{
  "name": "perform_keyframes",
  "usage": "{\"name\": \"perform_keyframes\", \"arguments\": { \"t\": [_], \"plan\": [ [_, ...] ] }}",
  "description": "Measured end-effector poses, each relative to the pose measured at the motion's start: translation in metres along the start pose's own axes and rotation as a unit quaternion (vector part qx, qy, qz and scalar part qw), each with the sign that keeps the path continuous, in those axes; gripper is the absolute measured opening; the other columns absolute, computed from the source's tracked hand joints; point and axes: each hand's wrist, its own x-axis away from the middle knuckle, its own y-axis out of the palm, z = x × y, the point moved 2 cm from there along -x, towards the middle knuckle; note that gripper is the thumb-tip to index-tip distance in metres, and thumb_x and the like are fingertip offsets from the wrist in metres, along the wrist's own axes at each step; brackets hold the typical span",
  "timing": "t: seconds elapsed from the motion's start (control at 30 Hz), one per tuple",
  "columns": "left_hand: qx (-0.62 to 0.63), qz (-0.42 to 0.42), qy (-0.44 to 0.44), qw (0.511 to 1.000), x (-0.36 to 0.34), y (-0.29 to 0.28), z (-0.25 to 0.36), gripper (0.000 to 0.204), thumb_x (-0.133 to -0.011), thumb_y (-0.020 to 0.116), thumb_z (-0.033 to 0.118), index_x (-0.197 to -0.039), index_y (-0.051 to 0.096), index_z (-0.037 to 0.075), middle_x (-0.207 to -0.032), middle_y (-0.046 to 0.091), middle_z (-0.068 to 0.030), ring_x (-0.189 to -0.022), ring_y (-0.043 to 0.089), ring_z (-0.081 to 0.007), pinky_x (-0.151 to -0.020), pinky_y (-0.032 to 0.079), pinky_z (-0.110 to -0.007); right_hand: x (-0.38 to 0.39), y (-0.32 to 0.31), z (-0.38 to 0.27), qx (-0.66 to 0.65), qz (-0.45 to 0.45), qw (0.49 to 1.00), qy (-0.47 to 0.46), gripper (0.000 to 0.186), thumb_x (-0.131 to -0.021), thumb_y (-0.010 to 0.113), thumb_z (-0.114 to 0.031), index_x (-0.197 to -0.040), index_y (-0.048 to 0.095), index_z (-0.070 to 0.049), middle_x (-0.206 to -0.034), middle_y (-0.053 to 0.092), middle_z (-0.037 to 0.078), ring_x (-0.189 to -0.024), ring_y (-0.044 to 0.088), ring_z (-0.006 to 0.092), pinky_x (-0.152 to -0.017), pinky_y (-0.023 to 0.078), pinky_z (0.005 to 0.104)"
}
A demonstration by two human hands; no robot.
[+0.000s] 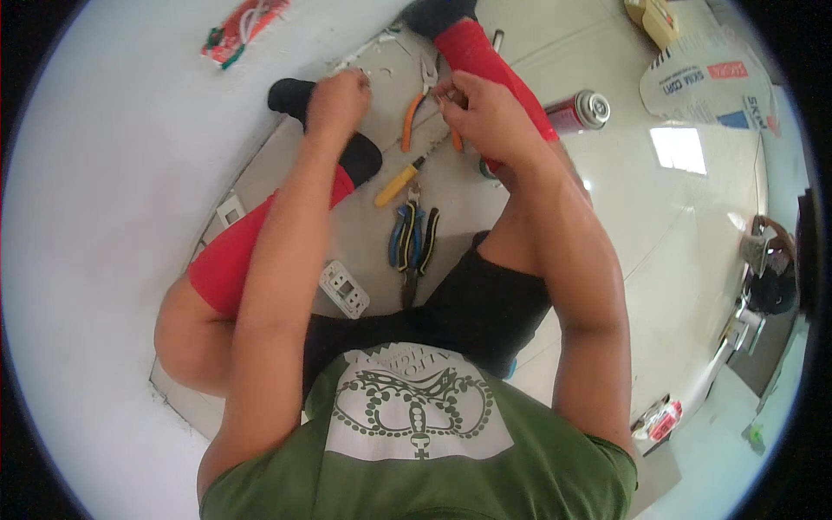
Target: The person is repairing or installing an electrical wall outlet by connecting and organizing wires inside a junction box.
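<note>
My left hand (340, 104) is closed in front of my left foot, its fingertips pinched together over the floor. Level with it, my right hand (485, 111) is closed too, thumb against forefinger, above my right shin. Whatever either hand holds is too small to make out. Between them lie orange-handled pliers (409, 124), jaws pointing away from me. Nearer is a screwdriver with a yellow handle (397, 185). Closer still, blue-and-black pliers (403, 234) and yellow-and-black pliers (426, 247) lie together, partly overlapping. A white double socket outlet (344, 289) rests beside my left forearm.
Red wall box with wires (247, 30) is set in the white wall at left. A white outlet plate (230, 210) sits by my left shin. Beyond my right leg stand a spray can (585, 113) and a white printed sack (711, 82). Pale scraps (381, 61) litter the far floor.
</note>
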Motion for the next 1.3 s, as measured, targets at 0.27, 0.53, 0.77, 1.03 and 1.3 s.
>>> {"name": "perform_keyframes", "arguments": {
  "t": [0.27,0.53,0.77,1.03,1.3],
  "plan": [
    [-0.064,-0.087,0.07,0.992,-0.025,-0.038,-0.011,0.028,-0.088,0.07,0.019,-0.111,0.075,0.003,-0.095,0.076,-0.0173,-0.077,0.074,-0.0271,-0.078,0.058,-0.038,-0.005,-0.001,0.013,-0.006,-0.013,1.0,-0.003,0.034,-0.091,0.061,-0.015,-0.123,0.066,-0.004,-0.095,0.074,0.018,-0.058,0.07,0.0287,-0.06,0.059,0.0412],
    [-0.094,-0.125,0.064,0.986,-0.02,-0.052,-0.005,0.03,-0.086,0.071,0.017,-0.112,0.075,0.003,-0.092,0.075,-0.0179,-0.081,0.073,-0.0297,-0.08,0.057,-0.041,0.005,-0.006,0.007,0.016,-0.014,1.0,0.013,0.035,-0.09,0.063,-0.014,-0.123,0.068,-0.005,-0.089,0.068,0.011,-0.081,0.066,0.0224,-0.076,0.053,0.0361],
    [-0.142,-0.19,0.081,0.968,0.022,-0.009,-0.025,0.023,-0.084,0.072,0.014,-0.105,0.076,0.005,-0.099,0.074,-0.0208,-0.095,0.072,-0.0368,-0.086,0.056,-0.044,0.005,0.0,0.014,0.005,-0.013,1.0,0.004,0.034,-0.092,0.062,-0.016,-0.124,0.067,-0.005,-0.095,0.071,0.015,-0.071,0.068,0.0246,-0.068,0.056,0.038],
    [-0.048,-0.133,0.064,0.988,0.024,-0.012,-0.035,0.029,-0.087,0.071,0.017,-0.112,0.074,0.004,-0.101,0.074,-0.021,-0.098,0.072,-0.0377,-0.087,0.055,-0.045,0.002,-0.004,0.004,0.003,-0.053,0.998,0.045,0.032,-0.094,0.063,-0.018,-0.124,0.068,-0.005,-0.091,0.069,0.009,-0.08,0.065,0.0186,-0.073,0.052,0.0339],
    [0.031,-0.243,0.089,0.966,0.063,0.033,0.023,0.036,-0.092,0.068,0.021,-0.124,0.069,0.006,-0.114,0.072,-0.0212,-0.103,0.07,-0.0375,-0.094,0.053,-0.046,0.002,0.0,0.01,0.02,-0.044,0.997,0.059,0.034,-0.093,0.062,-0.017,-0.124,0.068,-0.006,-0.092,0.07,0.008,-0.085,0.066,0.0178,-0.079,0.052,0.0328]
  ]
}}
